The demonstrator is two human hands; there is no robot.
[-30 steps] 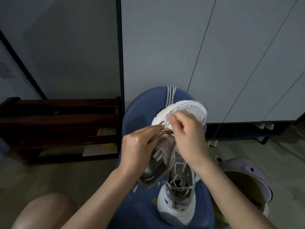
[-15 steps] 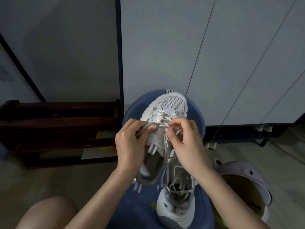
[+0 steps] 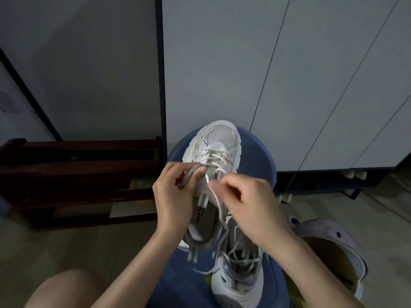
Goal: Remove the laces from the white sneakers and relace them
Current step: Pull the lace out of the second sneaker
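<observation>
On a blue stool (image 3: 255, 165), the left hand (image 3: 175, 196) grips the sneaker (image 3: 213, 156) by its tongue while right hand (image 3: 249, 203) fingers pinch the lace (image 3: 219, 205). The loose end could snag in an eyelet or slip free.

The upper sneaker (image 3: 216, 147) shows white open mesh and smooth, matt, seemingly synthetic panels; its lace (image 3: 219, 202) looks woven. The blue stool (image 3: 255, 158) seems matt; the rack (image 3: 77, 165) is dark glossy wood.

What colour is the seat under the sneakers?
Blue: the seat, seen best (only) in the head view.
</observation>
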